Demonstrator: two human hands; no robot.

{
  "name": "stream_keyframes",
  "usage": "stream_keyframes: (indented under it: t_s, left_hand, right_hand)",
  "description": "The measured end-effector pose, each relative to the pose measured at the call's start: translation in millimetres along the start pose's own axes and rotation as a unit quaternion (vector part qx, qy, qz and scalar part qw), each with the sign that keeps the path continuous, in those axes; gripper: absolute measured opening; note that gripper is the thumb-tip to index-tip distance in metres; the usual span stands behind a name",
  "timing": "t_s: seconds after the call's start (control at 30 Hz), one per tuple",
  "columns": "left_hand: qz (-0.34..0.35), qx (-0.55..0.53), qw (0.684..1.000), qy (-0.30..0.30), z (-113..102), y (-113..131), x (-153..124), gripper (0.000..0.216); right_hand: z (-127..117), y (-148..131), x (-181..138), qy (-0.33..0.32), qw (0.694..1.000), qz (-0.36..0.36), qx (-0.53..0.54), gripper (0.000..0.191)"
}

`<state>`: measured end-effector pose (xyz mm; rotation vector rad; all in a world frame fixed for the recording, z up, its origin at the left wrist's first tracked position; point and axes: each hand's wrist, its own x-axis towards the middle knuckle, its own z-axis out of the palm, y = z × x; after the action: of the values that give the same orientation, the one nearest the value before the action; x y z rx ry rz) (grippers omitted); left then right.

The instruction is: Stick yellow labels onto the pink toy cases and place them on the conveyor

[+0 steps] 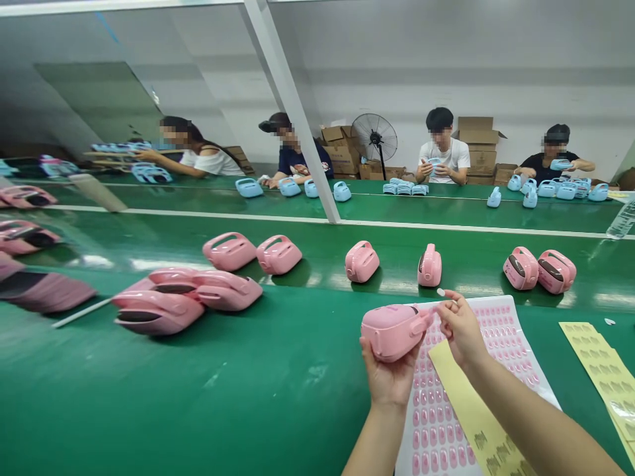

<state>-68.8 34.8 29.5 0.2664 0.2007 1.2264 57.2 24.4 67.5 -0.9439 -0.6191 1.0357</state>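
Note:
My left hand (389, 380) grips a pink plastic device with a carry handle (394, 336) from below, holding it tilted above the table. Its handle points right, toward my right hand (462, 327). The fingers of that hand are pinched close to the handle; whether they touch it I cannot tell. A small white oval piece, like a sticker (440, 292), shows at the fingertips. Beneath both hands lies a white sheet of pink oval stickers (430, 418). A yellow label strip (469, 410) rests across it, partly under my right forearm.
Several pink devices (159, 311) cluster at left, and others (362, 261) stand along the green belt (317, 258). More yellow label sheets (598, 363) lie at right. A slanted white post (297, 112) rises beyond. Across the table, several people handle blue devices (434, 165).

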Motion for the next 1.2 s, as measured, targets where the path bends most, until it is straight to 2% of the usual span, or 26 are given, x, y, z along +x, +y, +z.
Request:
stream_keyframes:
  t_s: [0.1, 0.2, 0.43, 0.63, 0.77, 0.87, 0.93, 1.03, 1.1, 1.2]
  left_hand:
    - [-0.017, -0.036, 0.999, -0.029, -2.4, -5.5, -1.9, 0.048]
    - [-0.019, -0.044, 0.998, -0.026, -1.6, -10.6, -4.3, 0.049]
    - [-0.05, -0.035, 0.998, -0.033, -1.0, -15.8, -10.2, 0.05]
    - [-0.053, -0.047, 0.997, -0.042, -0.2, -15.4, -9.8, 0.049]
    - [-0.056, -0.023, 0.997, -0.042, -2.4, -14.5, -10.1, 0.052]
    - [-0.058, -0.018, 0.997, -0.04, -5.1, -13.7, -10.0, 0.053]
    - [-0.056, -0.019, 0.997, -0.039, -6.1, -13.3, -9.4, 0.053]
    - [-0.045, -0.03, 0.998, -0.027, -5.0, -12.8, -8.6, 0.052]
    - [-0.04, -0.033, 0.998, -0.028, -3.0, -12.5, -8.7, 0.053]
    - [-0.039, -0.024, 0.997, -0.054, -0.7, -12.6, -9.8, 0.05]
  right_hand:
    - [11.9, -1.0, -25.2, 0.017, 0.998, 0.005, 0.062, 0.041]
    - [21.5, 3.8, -36.7, 0.032, 0.998, -0.011, 0.061, 0.04]
    - [25.9, 13.8, -41.0, 0.051, 0.996, -0.067, -0.011, 0.034]
    - [25.2, 15.6, -40.9, 0.05, 0.996, -0.071, -0.029, 0.032]
    - [24.5, 18.0, -41.0, 0.048, 0.991, -0.098, -0.072, 0.028]
    - [21.4, 14.8, -39.8, 0.019, 0.976, -0.133, -0.173, 0.022]
    - [17.1, 9.0, -36.8, -0.007, 0.95, -0.169, -0.264, 0.022]
    - [7.3, -0.5, -26.7, -0.035, 0.909, -0.209, -0.359, 0.035]
    - [-0.5, -3.4, -15.2, -0.04, 0.899, -0.205, -0.384, 0.045]
    - [-11.0, 0.5, 9.0, -0.004, 0.899, -0.181, -0.399, 0.043]
